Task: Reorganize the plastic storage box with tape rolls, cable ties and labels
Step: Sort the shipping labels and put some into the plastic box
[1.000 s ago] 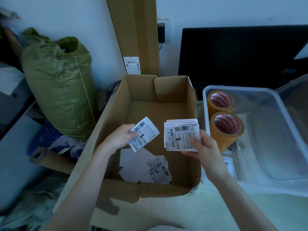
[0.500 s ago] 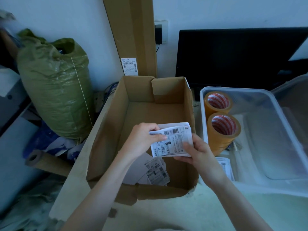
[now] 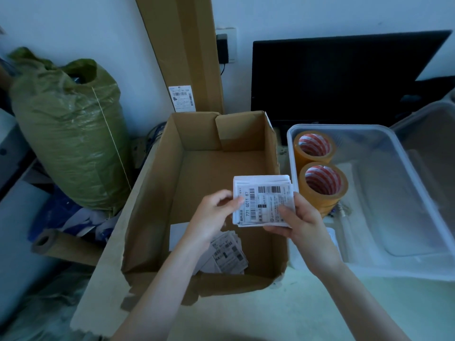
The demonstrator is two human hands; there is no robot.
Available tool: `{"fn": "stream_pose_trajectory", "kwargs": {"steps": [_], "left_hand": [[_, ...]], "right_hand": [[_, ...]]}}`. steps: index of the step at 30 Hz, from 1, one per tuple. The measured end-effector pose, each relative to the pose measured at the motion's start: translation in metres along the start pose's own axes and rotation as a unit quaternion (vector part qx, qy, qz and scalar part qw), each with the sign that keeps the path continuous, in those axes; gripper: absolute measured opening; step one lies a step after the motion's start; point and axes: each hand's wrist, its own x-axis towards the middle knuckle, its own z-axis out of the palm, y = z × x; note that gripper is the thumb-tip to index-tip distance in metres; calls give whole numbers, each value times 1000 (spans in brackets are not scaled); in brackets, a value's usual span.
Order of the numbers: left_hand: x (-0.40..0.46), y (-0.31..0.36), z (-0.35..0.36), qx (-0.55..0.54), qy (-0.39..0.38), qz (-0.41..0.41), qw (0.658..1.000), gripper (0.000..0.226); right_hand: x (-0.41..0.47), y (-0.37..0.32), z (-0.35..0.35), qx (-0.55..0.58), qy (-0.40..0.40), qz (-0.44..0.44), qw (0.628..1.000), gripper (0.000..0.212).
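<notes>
Green sack (image 3: pixel 71 134), dark monitor (image 3: pixel 344 77)

A pale table (image 3: pixel 283 313) carries an open cardboard box (image 3: pixel 157 217) beside a clear plastic storage box (image 3: pixel 418 183).

This looks like a small packing or storage corner of an office, with a dark computer screen (image 3: pixel 344 77) by the wall, a brown cardboard box (image 3: pixel 157 193), a big green sack (image 3: pixel 69 134), and rolls of packing tape (image 3: pixel 322 185).

White wall (image 3: pixel 73 25) in dim bluish light. Tall flat carton (image 3: pixel 182 45) leans against it beside a plugged wall socket (image 3: pixel 225 45). Black monitor (image 3: pixel 344 77) right; green sack (image 3: pixel 69 139) left.
</notes>
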Motion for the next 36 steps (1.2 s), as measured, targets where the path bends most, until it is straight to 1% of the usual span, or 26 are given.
{"fn": "stream_pose_trajectory", "kwargs": {"steps": [2,6,10,14,16,18,21,23,26,29,33,36], "left_hand": [[-4,0,6,-6,10,31,999,11],[-6,10,29,15,-3,79,997,11],[-2,22,51,42,-30,103,993,9],[2,37,77,74,-69,133,986,12],[5,39,87,93,-69,143,983,14],[9,36,97,118,-60,150,980,13],[13,28,103,127,-24,146,981,8],[14,23,104,118,1,136,984,9],[13,16,102,98,29,111,989,11],[11,11,102,79,44,90,992,13],[8,5,100,59,59,74,994,15],[7,3,98,46,67,68,994,16]], "right_hand": [[-3,-2,-5,-15,6,-3,1000,26],[-10,-10,-36,-50,5,4,999,25],[-7,-21,-80,-101,13,12,995,34],[3,-27,-125,-143,-31,34,989,26],[11,-28,-142,-177,-59,54,981,25],[20,-29,-157,-221,-95,83,967,24],[39,-26,-174,-281,-132,138,941,21],[54,-17,-179,-331,-150,177,915,18],[73,6,-176,-385,-170,239,875,18],[81,30,-163,-404,-180,305,843,38],[79,52,-153,-410,-183,366,815,59],[80,56,-156,-393,-176,373,822,69]]}}
